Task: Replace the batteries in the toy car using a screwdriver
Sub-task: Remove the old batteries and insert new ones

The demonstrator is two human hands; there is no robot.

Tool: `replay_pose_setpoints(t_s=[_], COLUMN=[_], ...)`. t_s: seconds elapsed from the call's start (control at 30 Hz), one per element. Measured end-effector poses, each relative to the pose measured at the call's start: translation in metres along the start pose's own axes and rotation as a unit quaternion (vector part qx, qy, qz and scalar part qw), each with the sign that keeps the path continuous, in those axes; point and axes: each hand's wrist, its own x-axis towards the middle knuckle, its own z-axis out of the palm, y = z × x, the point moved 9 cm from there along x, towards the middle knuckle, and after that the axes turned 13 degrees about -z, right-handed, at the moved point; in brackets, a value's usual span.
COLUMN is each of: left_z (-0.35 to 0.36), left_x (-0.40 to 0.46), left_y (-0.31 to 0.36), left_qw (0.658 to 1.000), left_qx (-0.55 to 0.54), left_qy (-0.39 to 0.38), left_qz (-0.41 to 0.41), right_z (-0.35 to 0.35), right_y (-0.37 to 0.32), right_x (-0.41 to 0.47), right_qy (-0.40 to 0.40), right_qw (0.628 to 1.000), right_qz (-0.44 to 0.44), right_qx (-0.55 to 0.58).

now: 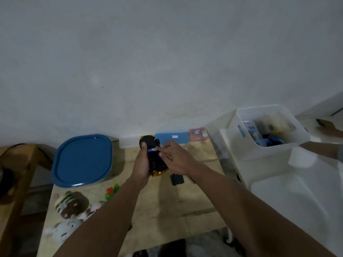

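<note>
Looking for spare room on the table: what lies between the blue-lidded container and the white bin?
In the head view, both hands holding the toy car sit between blue-lidded container and white bin.
</note>
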Motion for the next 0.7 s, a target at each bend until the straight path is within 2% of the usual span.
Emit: replay_pose_setpoints(t_s=[0.07,0.13,0.2,0.27,0.37,0.53,0.63,0.7], left_z=[0.000,0.001,-0.003,-0.012,-0.019,-0.026,-0.027,-0.027], left_x=[0.010,0.021,0.036,0.051,0.073,0.094,0.096,0.096], left_y=[-0.007,-0.008,-0.010,-0.013,-0.018,-0.030,-0.036,-0.038], left_qw=[1.000,1.000,0.999,0.998,0.998,0.998,0.997,0.997], left_qx=[-0.011,-0.014,-0.022,-0.035,-0.032,-0.037,-0.034,-0.024], left_qy=[0.003,0.012,0.025,0.047,0.048,0.046,0.056,0.066], left_qz=[-0.011,-0.023,-0.034,-0.039,-0.037,-0.035,-0.038,-0.039], right_z=[-0.006,-0.015,-0.010,0.002,0.022,0.051,0.065,0.065], right_y=[0.030,0.074,0.118,0.154,0.186,0.211,0.210,0.207], right_x=[-0.006,-0.018,-0.028,-0.031,-0.025,-0.003,0.005,0.004], right_qy=[0.070,0.173,0.194,0.157,0.090,0.050,-0.004,-0.008], right_qw=[0.994,0.965,0.945,0.942,0.947,0.952,0.963,0.969], right_qz=[0.063,0.167,0.246,0.288,0.304,0.302,0.268,0.245], right_qx=[0.064,0.101,0.095,0.068,0.044,0.030,-0.014,-0.026])
